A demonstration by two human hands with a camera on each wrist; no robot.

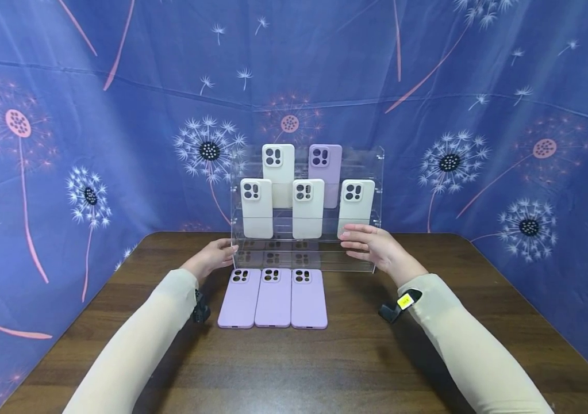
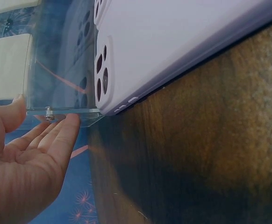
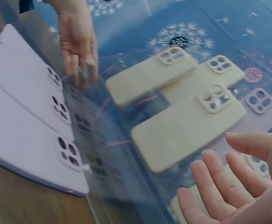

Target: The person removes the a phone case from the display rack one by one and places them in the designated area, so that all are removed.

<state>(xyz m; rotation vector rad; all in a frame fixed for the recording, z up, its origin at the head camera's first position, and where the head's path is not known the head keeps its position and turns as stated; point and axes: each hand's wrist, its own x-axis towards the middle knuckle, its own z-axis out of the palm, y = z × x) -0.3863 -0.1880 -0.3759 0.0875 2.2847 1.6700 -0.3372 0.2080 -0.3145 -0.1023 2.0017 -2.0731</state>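
Note:
A clear acrylic display stand (image 1: 345,260) stands on the table. At its left edge my left hand (image 1: 212,257) touches the side panel (image 2: 63,112) with straight fingers; the thumb lies apart from them. My right hand (image 1: 373,247) reaches to the right end, its relaxed fingers (image 3: 213,177) spread in front of the lower part of a white phone case (image 1: 358,198) and holding nothing. Two more white cases (image 1: 256,210) (image 1: 308,210) share that lower tier. Behind them, higher up, stand another white case (image 1: 279,164) and a lilac case (image 1: 326,167).
Three lilac phone cases (image 1: 239,305) (image 1: 273,305) (image 1: 308,305) lie side by side on the brown wooden table (image 1: 283,368), their camera ends close to the stand's front. A blue dandelion-print cloth (image 1: 345,75) hangs behind and along the sides.

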